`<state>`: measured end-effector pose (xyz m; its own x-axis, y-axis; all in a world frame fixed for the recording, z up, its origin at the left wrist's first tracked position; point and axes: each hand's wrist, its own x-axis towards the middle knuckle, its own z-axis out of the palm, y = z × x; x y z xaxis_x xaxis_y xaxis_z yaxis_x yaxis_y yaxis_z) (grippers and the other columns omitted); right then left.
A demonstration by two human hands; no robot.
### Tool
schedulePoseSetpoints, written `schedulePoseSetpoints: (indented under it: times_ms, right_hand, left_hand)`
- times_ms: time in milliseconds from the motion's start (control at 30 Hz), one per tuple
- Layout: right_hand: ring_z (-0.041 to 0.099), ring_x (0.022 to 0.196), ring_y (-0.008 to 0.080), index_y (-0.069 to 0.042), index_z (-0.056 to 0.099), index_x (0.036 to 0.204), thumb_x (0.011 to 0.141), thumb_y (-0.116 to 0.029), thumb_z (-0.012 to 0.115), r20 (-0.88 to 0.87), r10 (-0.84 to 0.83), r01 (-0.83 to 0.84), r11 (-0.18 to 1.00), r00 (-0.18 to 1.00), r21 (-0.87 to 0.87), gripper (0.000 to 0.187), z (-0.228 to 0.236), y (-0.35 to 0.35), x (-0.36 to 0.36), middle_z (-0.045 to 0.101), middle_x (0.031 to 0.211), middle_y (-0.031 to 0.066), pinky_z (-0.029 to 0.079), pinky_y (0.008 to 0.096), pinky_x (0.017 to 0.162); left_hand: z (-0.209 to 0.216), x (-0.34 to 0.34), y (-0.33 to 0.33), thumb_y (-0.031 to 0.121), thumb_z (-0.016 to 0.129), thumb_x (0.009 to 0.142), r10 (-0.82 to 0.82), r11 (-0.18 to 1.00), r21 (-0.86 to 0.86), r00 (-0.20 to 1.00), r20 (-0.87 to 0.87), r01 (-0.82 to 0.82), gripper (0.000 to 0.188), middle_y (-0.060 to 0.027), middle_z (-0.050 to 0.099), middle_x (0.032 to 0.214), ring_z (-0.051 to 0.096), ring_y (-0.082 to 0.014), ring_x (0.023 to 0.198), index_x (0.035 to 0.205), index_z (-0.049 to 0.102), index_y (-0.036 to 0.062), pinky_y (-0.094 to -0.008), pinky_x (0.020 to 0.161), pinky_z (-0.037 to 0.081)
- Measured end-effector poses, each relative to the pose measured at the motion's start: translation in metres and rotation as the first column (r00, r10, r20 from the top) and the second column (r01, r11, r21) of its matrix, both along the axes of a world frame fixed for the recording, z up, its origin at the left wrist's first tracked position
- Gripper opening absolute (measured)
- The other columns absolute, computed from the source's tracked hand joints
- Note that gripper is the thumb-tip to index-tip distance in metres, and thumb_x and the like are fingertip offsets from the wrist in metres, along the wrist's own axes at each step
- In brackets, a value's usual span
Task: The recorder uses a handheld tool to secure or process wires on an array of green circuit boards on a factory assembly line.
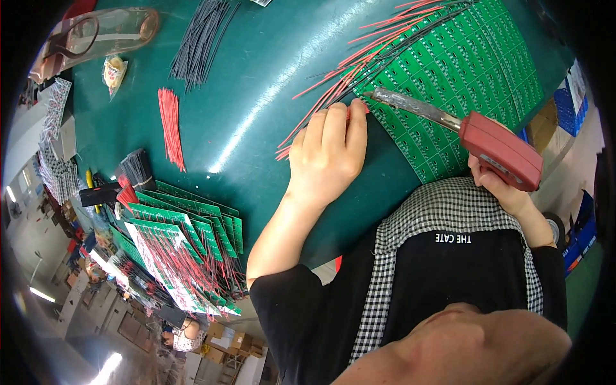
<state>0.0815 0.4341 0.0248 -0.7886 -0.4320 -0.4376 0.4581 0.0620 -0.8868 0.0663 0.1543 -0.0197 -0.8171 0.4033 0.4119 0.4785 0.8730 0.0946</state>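
My right hand [504,189] is wrapped round the handle of a red soldering gun [502,151]. The gun's long metal barrel points left, and its tip is at the left corner of a large green circuit board panel [449,90]. Close to that tip, the fingers of my left hand [328,147] are curled down at the panel's edge. A bit of red wire [367,108] shows at its fingertips, which are mostly hidden. Red wires [314,123] and black wires [410,43] lie along the panel's left edge, running past the left hand.
A bundle of black wires [202,45] and a bundle of red wires [170,128] lie on the green table [256,83]. At the left, wired circuit boards [186,237] stand stacked. A small wrapped item [114,74] and a clear bottle [122,32] are at the far left.
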Motion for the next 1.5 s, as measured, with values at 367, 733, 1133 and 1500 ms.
schedulePoseSetpoints:
  times_ms: [367,733,1133,1500]
  right_hand:
    - [0.052,0.079,0.0095,-0.002,0.05,0.109,0.076,-0.006,0.065,-0.023,0.069,-0.067,0.994,0.997,0.089,0.036,-0.002,0.007,0.0,0.055,0.088,0.0033,0.043,0.0236,0.068]
    - [0.053,0.079,0.0103,-0.001,0.053,0.105,0.076,-0.005,0.064,0.006,0.006,-0.006,0.996,1.0,0.086,0.031,-0.001,0.003,0.002,0.056,0.088,0.0037,0.044,0.0237,0.068]
    - [0.052,0.078,0.0101,-0.003,0.054,0.101,0.076,-0.006,0.064,0.016,0.01,-0.012,0.993,1.0,0.121,0.027,0.01,0.001,0.002,0.056,0.086,0.0024,0.043,0.0243,0.068]
    - [0.049,0.065,0.0082,0.001,0.054,0.098,0.076,-0.006,0.064,-0.037,-0.021,0.026,0.99,0.999,0.137,0.025,0.011,-0.009,-0.001,0.054,0.079,0.0028,0.04,0.0223,0.058]
  left_hand:
    - [0.004,0.002,0.002,0.008,0.061,0.071,-0.009,1.0,-0.017,1.0,0.015,0.009,0.014,-0.0036,0.052,0.073,0.053,-0.0117,0.062,0.084,0.06,0.0031,-0.0203,0.046,0.042]
    - [-0.003,0.002,0.003,0.007,0.061,0.069,0.041,0.998,0.039,0.999,-0.024,-0.04,0.014,-0.0025,0.051,0.072,0.051,-0.0109,0.06,0.083,0.061,0.003,-0.02,0.045,0.042]
    - [0.0,0.002,0.004,0.009,0.061,0.071,0.036,0.999,-0.023,0.999,-0.016,-0.037,0.014,-0.0016,0.05,0.072,0.05,-0.0099,0.06,0.083,0.061,0.004,-0.0189,0.044,0.041]
    - [-0.003,0.003,0.004,0.009,0.06,0.068,0.047,0.999,-0.025,0.998,-0.034,-0.048,0.017,-0.0013,0.051,0.073,0.05,-0.0098,0.06,0.084,0.06,0.0041,-0.0189,0.045,0.041]
